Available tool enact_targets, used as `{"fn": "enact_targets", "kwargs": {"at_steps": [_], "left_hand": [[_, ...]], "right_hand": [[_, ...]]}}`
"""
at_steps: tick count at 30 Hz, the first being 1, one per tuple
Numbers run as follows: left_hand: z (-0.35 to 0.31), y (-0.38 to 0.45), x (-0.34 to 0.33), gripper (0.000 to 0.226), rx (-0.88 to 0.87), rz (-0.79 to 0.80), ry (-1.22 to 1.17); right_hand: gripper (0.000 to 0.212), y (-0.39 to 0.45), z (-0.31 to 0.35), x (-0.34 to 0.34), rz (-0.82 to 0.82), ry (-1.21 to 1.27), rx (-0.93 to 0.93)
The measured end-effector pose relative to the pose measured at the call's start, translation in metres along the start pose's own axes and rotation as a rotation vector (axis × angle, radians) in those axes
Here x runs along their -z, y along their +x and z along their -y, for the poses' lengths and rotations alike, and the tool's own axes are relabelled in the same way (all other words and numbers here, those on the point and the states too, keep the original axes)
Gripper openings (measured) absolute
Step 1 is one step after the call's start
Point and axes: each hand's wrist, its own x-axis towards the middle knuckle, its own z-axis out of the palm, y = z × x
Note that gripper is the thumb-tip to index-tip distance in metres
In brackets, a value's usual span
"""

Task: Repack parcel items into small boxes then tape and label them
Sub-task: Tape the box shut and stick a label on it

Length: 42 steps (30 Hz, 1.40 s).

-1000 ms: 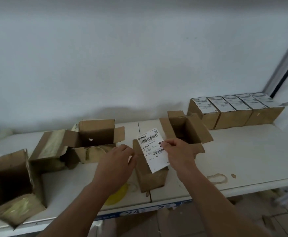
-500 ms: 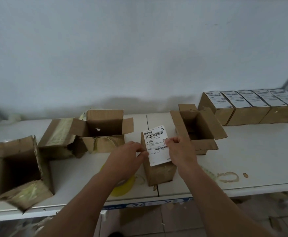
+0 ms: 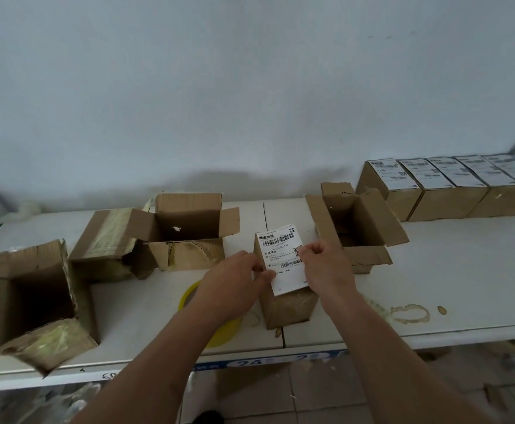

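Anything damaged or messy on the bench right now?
Yes. The big open box at far left has ragged, torn flaps with tape residue, and a dried ring stain marks the table at right.

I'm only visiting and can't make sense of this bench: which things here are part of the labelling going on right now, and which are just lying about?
In use:
shipping label, pinched by left hand and right hand
small closed box under it
yellow tape roll, beside the box
row of labelled boxes, apparently finished

Lying about:
open box behind the hands
torn open cartons to the left
ring stain on the table
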Motion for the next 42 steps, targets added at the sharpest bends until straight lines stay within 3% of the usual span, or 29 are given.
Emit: {"fn": "enact_targets", "kwargs": {"at_steps": [23, 26, 29, 32, 36, 39, 42], "left_hand": [[-0.008, -0.003, 0.000, 0.029, 0.128, 0.075, -0.048], [-0.008, -0.004, 0.000, 0.039, 0.157, 0.082, -0.080], [-0.009, -0.004, 0.001, 0.063, 0.214, 0.107, -0.086], [-0.014, -0.004, 0.001, 0.070, 0.255, 0.192, -0.083], [-0.020, -0.003, 0.003, 0.050, 0.244, 0.299, -0.101], [-0.018, 0.000, 0.004, 0.044, 0.253, 0.319, -0.137], [-0.016, 0.001, 0.004, 0.042, 0.261, 0.335, -0.186]], "right_hand": [[0.018, -0.007, 0.001, 0.003, 0.002, -0.104, 0.047], [0.030, -0.009, 0.011, 0.007, -0.008, -0.234, 0.140], [0.036, -0.001, 0.026, 0.008, -0.054, -0.446, 0.359], [0.046, 0.014, 0.041, 0.002, 0.094, -0.550, 0.515], [0.060, 0.034, 0.043, -0.014, 0.323, -0.753, 0.537], [0.045, 0.039, 0.037, -0.019, 0.412, -0.984, 0.589], [0.041, 0.041, 0.032, -0.019, 0.398, -0.930, 0.629]]}}
